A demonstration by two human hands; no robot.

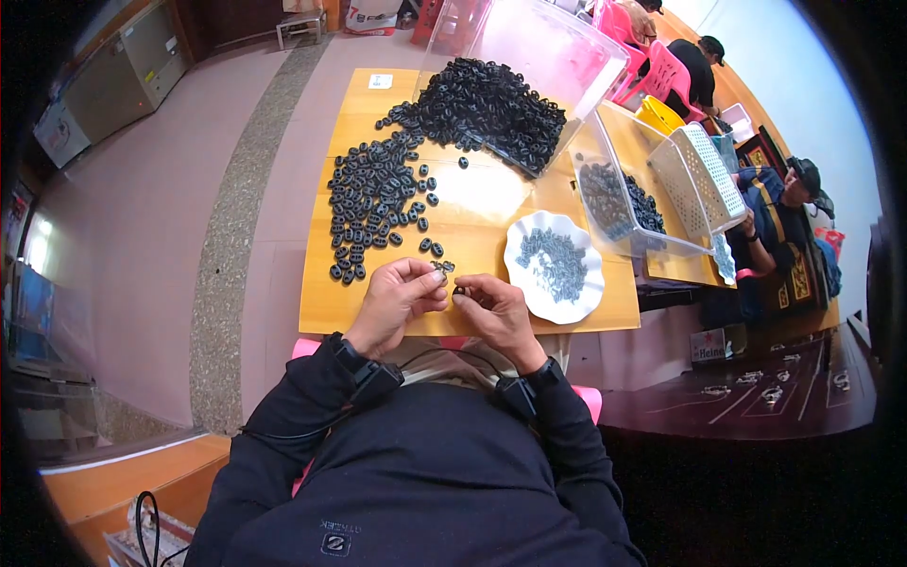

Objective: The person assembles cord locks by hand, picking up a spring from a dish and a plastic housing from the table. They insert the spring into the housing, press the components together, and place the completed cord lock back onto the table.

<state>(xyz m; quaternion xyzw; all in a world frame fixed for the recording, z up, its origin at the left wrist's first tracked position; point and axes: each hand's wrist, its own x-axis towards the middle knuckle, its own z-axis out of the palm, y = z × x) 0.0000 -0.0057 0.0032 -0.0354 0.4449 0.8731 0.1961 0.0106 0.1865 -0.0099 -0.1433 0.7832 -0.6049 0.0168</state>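
Above the near edge of the wooden table, my left hand pinches a small metallic-looking piece between thumb and fingertips. Its exact kind is too small to make out. Close by on the right, the fingertips of my right hand are closed on a small black piece, partly hidden by the fingers. Many small black oval pieces with two holes lie spread beyond my left hand. Right of my right hand stands a white scalloped dish with many tiny grey pieces in it.
A clear bin tipped toward me spills a heap of black pieces onto the wooden table. To the right stand another clear bin and a white perforated basket. Another person sits beyond them, near pink chairs.
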